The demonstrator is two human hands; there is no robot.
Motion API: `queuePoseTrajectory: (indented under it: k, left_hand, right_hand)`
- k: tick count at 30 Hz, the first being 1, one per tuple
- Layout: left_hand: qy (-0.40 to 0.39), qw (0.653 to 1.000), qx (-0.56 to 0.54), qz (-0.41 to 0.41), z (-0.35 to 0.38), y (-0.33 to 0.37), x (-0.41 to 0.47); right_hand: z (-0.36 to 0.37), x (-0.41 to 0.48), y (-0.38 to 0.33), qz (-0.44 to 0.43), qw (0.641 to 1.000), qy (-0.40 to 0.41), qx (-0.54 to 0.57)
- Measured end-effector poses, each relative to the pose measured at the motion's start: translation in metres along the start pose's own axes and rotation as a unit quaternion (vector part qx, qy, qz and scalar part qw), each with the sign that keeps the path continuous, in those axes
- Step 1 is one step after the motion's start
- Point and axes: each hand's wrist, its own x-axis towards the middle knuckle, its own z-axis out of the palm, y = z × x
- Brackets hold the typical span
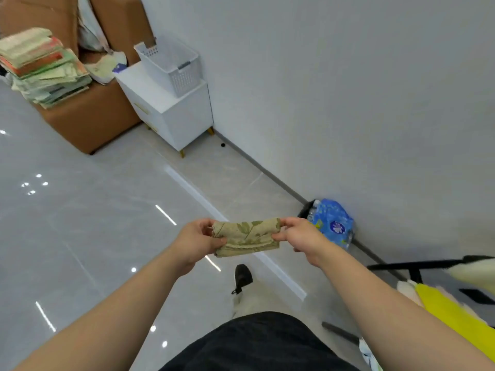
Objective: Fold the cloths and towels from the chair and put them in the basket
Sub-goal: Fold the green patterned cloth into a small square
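A small olive-green cloth with a leaf pattern (247, 236) is folded into a thick rectangle and held in the air over the floor. My left hand (197, 243) pinches its left end between thumb and fingers. Its right end is pinched by my right hand (301, 236). A white slatted basket (171, 64) stands on a white bedside cabinet (174, 113) against the wall at the far left; it looks empty from here. At the right edge, yellow and cream cloths (452, 309) lie on a black-framed chair (417, 266).
A brown leather seat (88, 121) beside the cabinet carries a stack of folded cloths (42, 68). A blue plastic pack (333, 223) sits by the wall near a black bin. My shoe (242, 275) is on the glossy tiled floor.
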Motion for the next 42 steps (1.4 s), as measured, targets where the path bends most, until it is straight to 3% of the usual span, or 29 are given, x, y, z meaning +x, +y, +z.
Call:
queuePoseTrajectory:
  k: [12, 20, 27, 29, 33, 37, 39, 42]
  left_hand:
    - [0.081, 0.996, 0.036, 0.027, -0.155, 0.172, 0.193]
    - [0.037, 0.997, 0.021, 0.059, -0.274, 0.282, 0.34]
    - [0.003, 0.974, 0.161, 0.161, -0.345, 0.371, 0.459]
    - [0.015, 0.949, 0.226, 0.218, -0.361, 0.388, 0.503]
    - [0.044, 0.867, 0.393, 0.302, -0.393, 0.411, 0.599]
    - [0.046, 0.803, 0.533, 0.264, -0.422, 0.433, 0.689]
    - [0.027, 0.738, 0.62, 0.264, -0.432, 0.448, 0.726]
    - [0.014, 0.624, 0.708, 0.33, -0.447, 0.462, 0.78]
  right_hand:
    - [0.037, 0.193, -0.278, 0.042, 0.998, -0.033, 0.02]
    - [0.075, 0.325, -0.442, 0.071, 0.993, -0.01, 0.098]
    - [0.083, 0.436, -0.568, 0.025, 0.999, 0.019, 0.033]
    - [0.084, 0.481, -0.602, 0.017, 1.0, 0.009, 0.023]
    - [0.089, 0.579, -0.671, -0.026, 0.997, -0.028, -0.062]
    - [0.102, 0.677, -0.724, -0.059, 0.985, -0.057, -0.152]
    - [0.11, 0.724, -0.743, -0.078, 0.977, -0.057, -0.192]
    - [0.129, 0.788, -0.757, -0.095, 0.957, -0.053, -0.267]
